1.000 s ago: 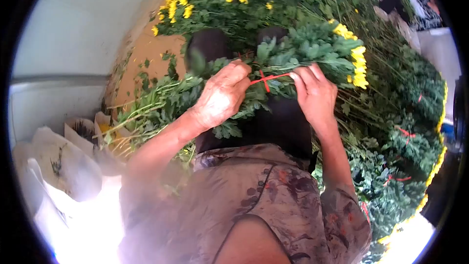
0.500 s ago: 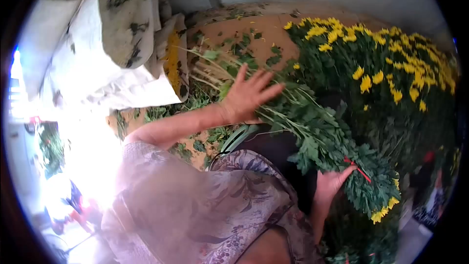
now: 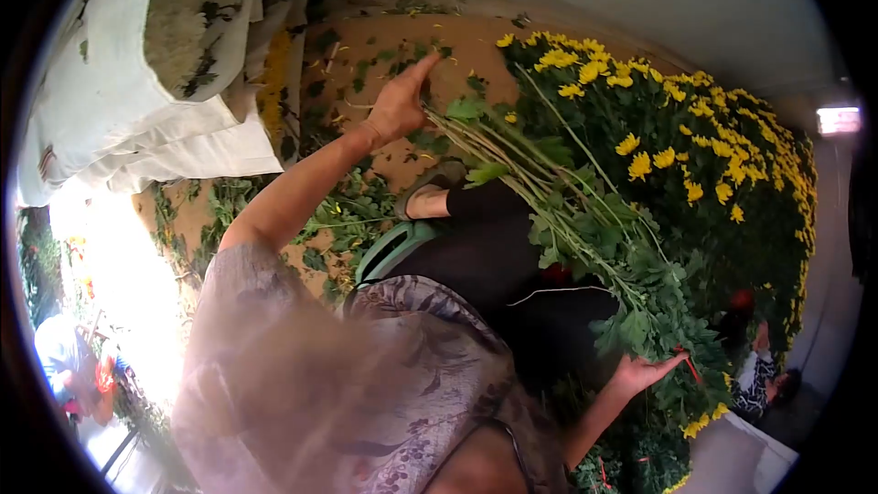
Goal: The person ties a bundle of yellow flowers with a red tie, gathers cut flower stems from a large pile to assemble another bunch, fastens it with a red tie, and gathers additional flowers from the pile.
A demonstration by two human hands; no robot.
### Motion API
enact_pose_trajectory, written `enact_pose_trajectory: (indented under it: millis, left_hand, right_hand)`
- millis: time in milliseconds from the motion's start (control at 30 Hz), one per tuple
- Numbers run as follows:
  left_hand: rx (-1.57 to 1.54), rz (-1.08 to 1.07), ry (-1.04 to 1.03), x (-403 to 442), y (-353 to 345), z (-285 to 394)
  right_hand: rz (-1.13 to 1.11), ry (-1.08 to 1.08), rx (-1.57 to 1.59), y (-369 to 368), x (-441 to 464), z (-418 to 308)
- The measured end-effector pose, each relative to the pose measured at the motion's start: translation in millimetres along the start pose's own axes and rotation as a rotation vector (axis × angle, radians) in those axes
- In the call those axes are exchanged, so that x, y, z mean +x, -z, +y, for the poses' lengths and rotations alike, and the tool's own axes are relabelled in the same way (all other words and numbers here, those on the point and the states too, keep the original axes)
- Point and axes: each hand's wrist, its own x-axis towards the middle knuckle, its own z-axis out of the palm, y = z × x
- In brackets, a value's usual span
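Note:
A leafy bunch of yellow chrysanthemums (image 3: 585, 229) lies slanting over my lap, its bare stems toward the upper left and its blooms at the lower right. My left hand (image 3: 400, 108) is at the cut stem ends, fingers stretched out straight, palm side by the stems; whether it touches them I cannot tell. Near the flower end, my right hand (image 3: 640, 373) supports the bunch from below, its thumb beside a red tie (image 3: 689, 366); the leaves hide most of its fingers.
A large heap of yellow chrysanthemums (image 3: 713, 146) stands at the right by the wall. White sheeting (image 3: 183, 137) hangs at upper left. Loose leaves (image 3: 352, 210) litter the brown floor. A green stool (image 3: 398, 249) is beneath me. Other people (image 3: 78, 366) are at lower left and far right.
My left hand has moved up and left, from on top of the stems to their cut ends. The stems now lie more spread out, and my right hand has shifted slightly lower with the bunch.

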Motion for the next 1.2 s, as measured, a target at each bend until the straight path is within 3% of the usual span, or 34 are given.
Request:
enact_pose_trajectory:
  millis: [67,133,200,233,267,333,367,433,467,533,567,633,667,767,800,867,900,933,1000,1033,1067,1133,1200]
  left_hand:
    - [-0.013,0.359,-0.154,7,-15,1]
    - [-0.047,0.420,-0.122,13,-29,5]
    - [-0.549,0.542,0.180,27,-47,13]
    - [-1.010,0.504,0.404,29,-61,19]
    - [-1.015,0.510,0.398,26,-65,33]
    - [-1.549,0.066,0.739,20,-70,48]
    - [-1.560,0.076,0.734,18,-64,51]
    - [-1.278,-0.309,0.482,7,-46,58]
    - [-1.285,-0.307,0.488,3,-30,55]
    - [-0.764,-0.472,0.065,-1,9,43]
    - [-0.763,-0.472,0.064,-3,25,46]
    - [-0.852,-0.697,0.225,-6,46,52]
    - [-0.851,-0.699,0.223,-6,46,52]
    - [-1.055,-0.321,0.195,-4,41,54]
    - [-1.058,-0.325,0.195,2,43,52]
    - [-1.574,0.256,0.362,22,52,43]
    - [-1.507,0.143,0.127,19,57,37]
    - [-1.509,0.140,0.115,22,56,38]
    - [-0.833,-0.064,0.109,15,48,52]
    - [-0.572,-0.022,0.135,14,35,57]
    - [-0.568,-0.033,0.127,14,31,58]
    - [-0.469,-0.204,-0.096,12,37,73]
    - [-0.440,-0.231,-0.075,12,45,87]
  right_hand:
    - [-0.007,0.004,-0.031,4,-5,0]
    - [0.161,0.078,-0.271,-9,-25,9]
    - [0.024,0.035,-0.202,11,-12,20]
    - [0.009,0.009,-0.176,20,-6,25]
    - [-0.010,-0.018,-0.147,20,-5,29]
    - [0.062,0.010,-0.178,9,-14,34]
    - [0.172,0.032,-0.170,4,-17,32]
    - [0.294,0.056,-0.114,18,-5,21]
    - [0.292,0.058,-0.123,37,8,13]
    - [0.162,0.041,0.026,64,25,4]
    - [0.275,0.082,-0.056,38,2,4]
    - [0.211,0.064,-0.047,57,13,6]
    - [0.144,0.047,-0.039,68,19,7]
    - [0.157,0.090,-0.108,74,21,23]
    - [0.177,0.100,-0.145,78,23,25]
    - [0.166,0.053,-0.106,77,16,22]
    - [0.161,0.052,-0.111,73,13,23]
    - [0.156,0.054,-0.115,68,10,24]
    - [0.204,0.072,-0.131,70,7,19]
    - [0.132,0.047,-0.129,80,12,15]
    - [0.073,0.032,-0.110,88,19,14]
    - [0.023,0.022,-0.085,84,16,11]
    - [0.211,0.028,-0.142,64,3,8]
